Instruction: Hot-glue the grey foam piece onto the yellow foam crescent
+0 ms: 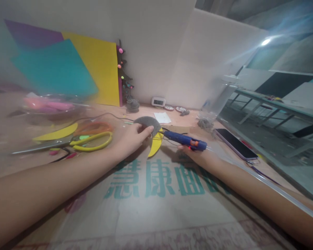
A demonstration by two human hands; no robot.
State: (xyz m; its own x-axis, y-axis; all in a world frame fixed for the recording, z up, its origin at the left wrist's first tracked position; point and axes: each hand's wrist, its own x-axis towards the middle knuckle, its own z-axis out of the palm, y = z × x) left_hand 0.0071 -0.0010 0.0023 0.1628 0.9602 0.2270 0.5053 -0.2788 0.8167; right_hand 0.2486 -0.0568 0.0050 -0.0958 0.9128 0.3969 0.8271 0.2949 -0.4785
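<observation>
Between the thumb and fingers of my left hand (pixel 135 137) is a dark grey rounded piece (pixel 147 122). A yellow curved piece (pixel 155 144) hangs just below and to the right of it, touching it or close by. My right hand (pixel 191 152) is closed round a blue glue gun (pixel 179 138) with a small red light. The gun's tip points left and meets the upper part of the yellow piece; whether it touches cannot be made out. A clear stick extends from the gun's back end over my right forearm.
Yellow-handled scissors (pixel 91 141) and a yellow crescent (pixel 58 132) lie left. A phone (pixel 236 143) is at right. Behind stand a small clock (pixel 158 101), white paper (pixel 162 117), a wire ball (pixel 205 123) and coloured sheets (pixel 104 73). A printed sack (pixel 156 211) covers the front.
</observation>
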